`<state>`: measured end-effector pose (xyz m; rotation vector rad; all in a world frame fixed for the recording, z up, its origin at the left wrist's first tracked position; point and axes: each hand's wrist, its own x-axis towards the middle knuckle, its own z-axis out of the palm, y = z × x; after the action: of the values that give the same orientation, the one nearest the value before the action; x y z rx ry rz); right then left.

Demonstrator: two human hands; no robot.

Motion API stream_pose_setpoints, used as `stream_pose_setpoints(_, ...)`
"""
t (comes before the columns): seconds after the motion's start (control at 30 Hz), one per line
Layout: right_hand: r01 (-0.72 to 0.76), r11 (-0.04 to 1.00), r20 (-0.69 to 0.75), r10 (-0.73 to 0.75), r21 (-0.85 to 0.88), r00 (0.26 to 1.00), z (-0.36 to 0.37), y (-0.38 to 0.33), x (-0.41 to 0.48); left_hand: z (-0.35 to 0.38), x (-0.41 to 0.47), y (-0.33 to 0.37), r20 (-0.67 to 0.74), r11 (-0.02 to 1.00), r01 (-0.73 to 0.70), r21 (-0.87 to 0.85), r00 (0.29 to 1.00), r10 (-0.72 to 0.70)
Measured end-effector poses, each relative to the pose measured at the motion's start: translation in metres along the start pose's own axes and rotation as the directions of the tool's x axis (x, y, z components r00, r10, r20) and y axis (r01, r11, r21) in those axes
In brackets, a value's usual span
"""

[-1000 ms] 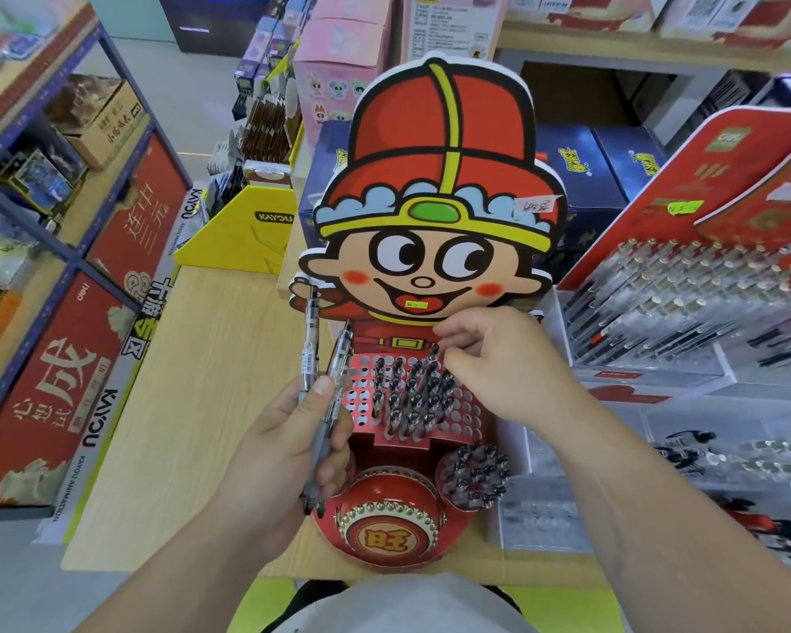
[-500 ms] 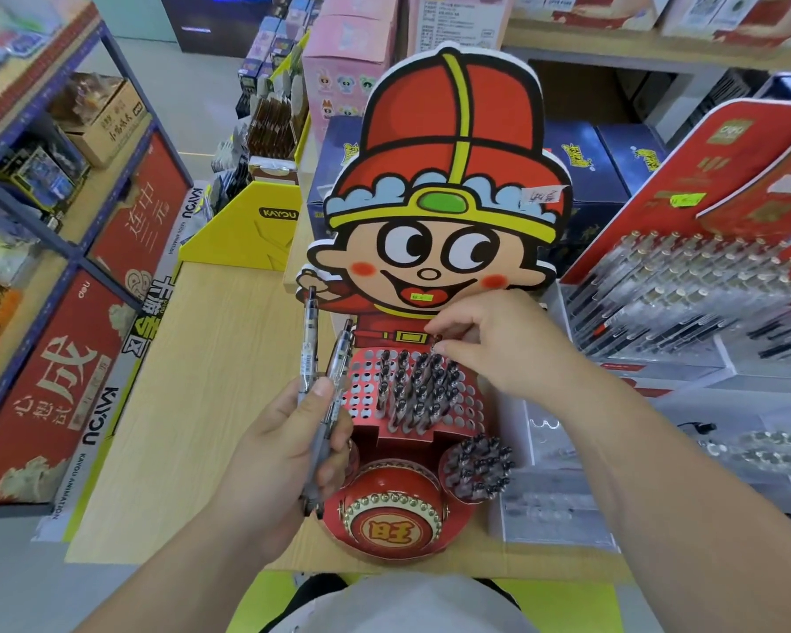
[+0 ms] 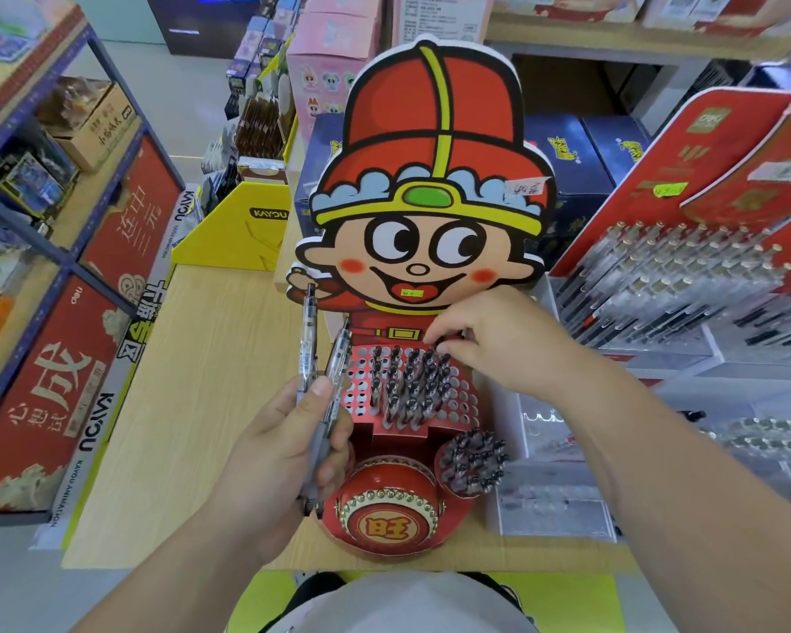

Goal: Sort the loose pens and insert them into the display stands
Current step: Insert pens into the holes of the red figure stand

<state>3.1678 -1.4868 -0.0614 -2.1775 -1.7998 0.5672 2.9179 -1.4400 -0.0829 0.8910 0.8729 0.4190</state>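
Nearest you, at the front foot of the cartoon display stand [image 3: 430, 185], sits its red drum [image 3: 391, 518], and just right of the drum a round cup [image 3: 473, 463] bristles with dark pens. Just left of the drum your left hand [image 3: 284, 454] is closed round two loose pens [image 3: 308, 354], thumb pressed across their barrels, their clicker ends pointing up past the stand's left edge. Behind the drum, the stand's perforated red rack [image 3: 464, 399] carries a cluster of racked pens [image 3: 407, 386] in its middle holes, with open holes showing on either side. At the rack's back right corner your right hand [image 3: 498, 344] reaches in, fingertips bunched and pinching the top of one back-row pen [image 3: 441, 348]. Above that rises the stand's big-eyed figure in a red hat. Under the stand is a wooden table [image 3: 179, 404]. To the stand's right stands a clear case of pens [image 3: 681, 285], to its left rear a yellow box [image 3: 243, 230], and behind it dark blue boxes [image 3: 567, 148] and pink boxes [image 3: 334, 61].
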Motion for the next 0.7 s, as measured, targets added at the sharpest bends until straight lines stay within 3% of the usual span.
stream_pose_setpoints(0.27, -0.043, 0.994, 0.022, 0.041, 0.098, 0.999, 0.000, -0.001, -0.006, 0.003, -0.002, 0.001, 0.018, 0.999, 0.038, -0.035, 0.999, -0.037)
stream_pose_setpoints(0.43, -0.086, 0.944, -0.219, 0.161, 0.319, 0.962, -0.006, -0.020, -0.026, 0.006, -0.005, 0.003, 0.054, 1.000, 0.007, 0.019, 0.998, -0.008)
stream_pose_setpoints(0.5, -0.097, 0.843, -0.204, 0.238, 0.529, 0.950, -0.006, -0.036, -0.035, 0.008, -0.007, 0.005, 0.080, 1.000, -0.018, 0.014, 0.997, 0.016)
stream_pose_setpoints(0.57, -0.121, 0.686, -0.096, 0.269, 0.717, 0.958, -0.003, -0.050, -0.039, 0.012, -0.008, 0.007, 0.118, 0.999, -0.041, 0.003, 0.992, 0.040)
stream_pose_setpoints(0.63, -0.150, 0.545, -0.004, 0.272, 0.825, 0.962, 0.001, -0.057, -0.040, 0.015, -0.009, 0.009, 0.157, 0.999, -0.044, 0.009, 0.987, 0.042)
stream_pose_setpoints(0.7, -0.153, 0.474, 0.036, 0.247, 0.867, 0.968, 0.004, -0.059, -0.039, 0.017, -0.009, 0.010, 0.198, 0.999, -0.042, 0.002, 0.979, 0.040)
